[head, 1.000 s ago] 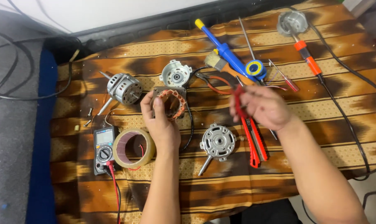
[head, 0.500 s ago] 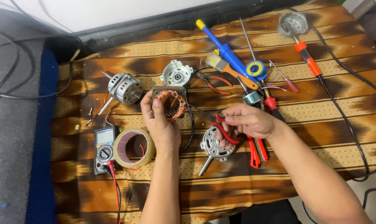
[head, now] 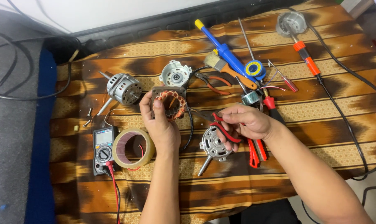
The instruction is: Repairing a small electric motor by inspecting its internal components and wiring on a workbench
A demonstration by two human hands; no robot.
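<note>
the left hand (head: 162, 126) has its grip closed around a motor stator (head: 170, 103) with copper windings, held upright above the counter (head: 304, 124). the right hand (head: 246, 123) pinches red-handled pliers (head: 221, 124) just beside it. under that hand lies a metal end cover (head: 214, 145); a tape roll (head: 133, 147) and multimeter (head: 103, 149) sit to the left.

My right hand (head: 245, 124) hides most of the red-handled pliers (head: 221, 126); I can't read their jaws. The black cable (head: 354, 137) runs off the right edge.
</note>
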